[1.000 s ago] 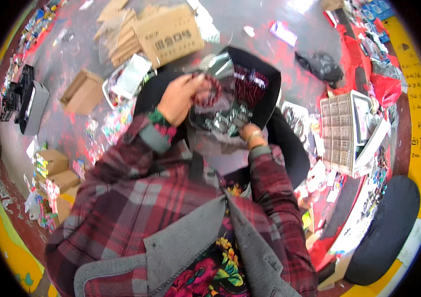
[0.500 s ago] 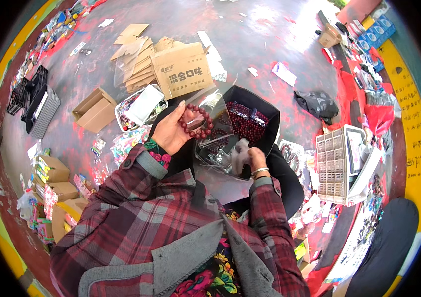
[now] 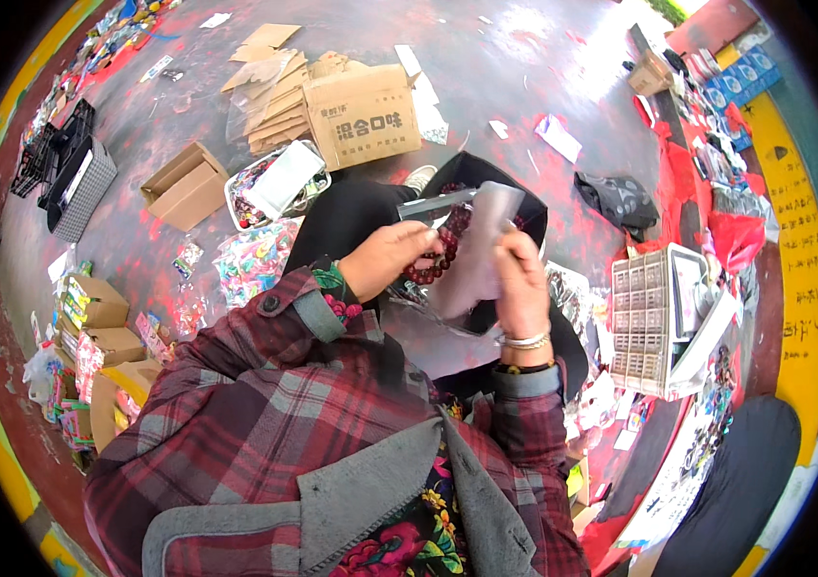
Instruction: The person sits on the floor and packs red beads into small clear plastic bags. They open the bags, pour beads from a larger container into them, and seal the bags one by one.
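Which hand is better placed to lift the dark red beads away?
Left, I'd judge: the left hand holds the dark red beads, while the right hand grips the pale, filmy material.

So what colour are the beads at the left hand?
The beads at the left hand are dark red, best seen in the head view.

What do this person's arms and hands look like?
Dark red and grey plaid sleeves with grey fabric cuffs; a green and pink patterned inner cuff at the left wrist, thin pale bracelets on the right. Both hands are ungloved.
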Demonstrator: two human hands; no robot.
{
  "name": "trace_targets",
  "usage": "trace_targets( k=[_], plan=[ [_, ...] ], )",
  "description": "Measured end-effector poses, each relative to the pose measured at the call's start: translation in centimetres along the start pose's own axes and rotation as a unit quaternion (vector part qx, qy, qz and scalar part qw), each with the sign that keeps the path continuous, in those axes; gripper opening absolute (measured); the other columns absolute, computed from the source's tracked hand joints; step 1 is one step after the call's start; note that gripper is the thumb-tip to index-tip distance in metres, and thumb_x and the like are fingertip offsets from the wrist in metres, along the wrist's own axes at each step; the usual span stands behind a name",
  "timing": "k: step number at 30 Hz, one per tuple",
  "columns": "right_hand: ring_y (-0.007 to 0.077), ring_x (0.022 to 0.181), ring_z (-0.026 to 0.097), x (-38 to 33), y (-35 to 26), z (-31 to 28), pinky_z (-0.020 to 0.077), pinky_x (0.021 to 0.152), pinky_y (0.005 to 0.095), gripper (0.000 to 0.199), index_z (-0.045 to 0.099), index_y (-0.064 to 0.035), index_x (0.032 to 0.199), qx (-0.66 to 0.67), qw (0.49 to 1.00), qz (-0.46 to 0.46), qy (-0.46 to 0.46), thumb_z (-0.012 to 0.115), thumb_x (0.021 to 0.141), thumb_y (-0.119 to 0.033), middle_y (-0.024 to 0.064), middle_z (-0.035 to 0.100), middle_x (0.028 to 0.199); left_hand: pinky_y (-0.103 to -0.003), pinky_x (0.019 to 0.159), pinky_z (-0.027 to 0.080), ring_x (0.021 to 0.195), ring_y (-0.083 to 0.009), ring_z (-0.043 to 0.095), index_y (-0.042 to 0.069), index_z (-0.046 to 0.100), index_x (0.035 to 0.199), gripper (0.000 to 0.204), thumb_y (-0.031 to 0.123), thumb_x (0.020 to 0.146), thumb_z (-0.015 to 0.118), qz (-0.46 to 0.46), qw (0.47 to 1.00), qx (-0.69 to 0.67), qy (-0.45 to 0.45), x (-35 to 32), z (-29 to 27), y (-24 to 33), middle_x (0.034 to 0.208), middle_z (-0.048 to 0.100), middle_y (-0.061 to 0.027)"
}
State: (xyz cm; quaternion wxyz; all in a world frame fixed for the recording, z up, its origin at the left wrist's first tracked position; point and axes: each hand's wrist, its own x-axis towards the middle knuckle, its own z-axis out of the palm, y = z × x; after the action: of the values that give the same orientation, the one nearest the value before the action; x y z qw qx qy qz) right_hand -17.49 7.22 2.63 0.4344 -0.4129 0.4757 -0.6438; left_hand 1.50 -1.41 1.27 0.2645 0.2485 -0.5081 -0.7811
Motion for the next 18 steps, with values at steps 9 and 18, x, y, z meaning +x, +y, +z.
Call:
trace_targets(
  k=[9,18],
  plan=[
    [0.0265,0.107,0.055,-0.4,0.7,2.3,0.0425,0.09,0.0304,0.045,0.053,-0.0032,0.119,-0.29,0.934,-0.134,-0.157,0.061,0.075,0.002,0.0145,0.058,0.113,-0.028,0.061,0.042,0.068,-0.0111,0.049,0.001,0.055,0.099,0.021,0.019,0.094,0.045,0.082,0.977,0.195,-0.023,-0.8,0.2,-2.7,0.074,0.051,-0.0038],
    [0.0279,0.093,0.06,-1.0,0.9,1.8,0.0474,0.08,0.0313,0.036,0.058,-0.0037,0.111,-0.36,0.925,-0.086,-0.086,0.061,0.075,-0.002,0.0142,0.06,0.103,-0.021,0.069,0.041,0.077,-0.0055,0.048,0.0,0.056,0.108,0.024,0.017,0.094,0.048,0.099,0.965,0.241,0.012,-1.0,1.5,-2.1,0.086,0.053,0.0011]
  ],
)
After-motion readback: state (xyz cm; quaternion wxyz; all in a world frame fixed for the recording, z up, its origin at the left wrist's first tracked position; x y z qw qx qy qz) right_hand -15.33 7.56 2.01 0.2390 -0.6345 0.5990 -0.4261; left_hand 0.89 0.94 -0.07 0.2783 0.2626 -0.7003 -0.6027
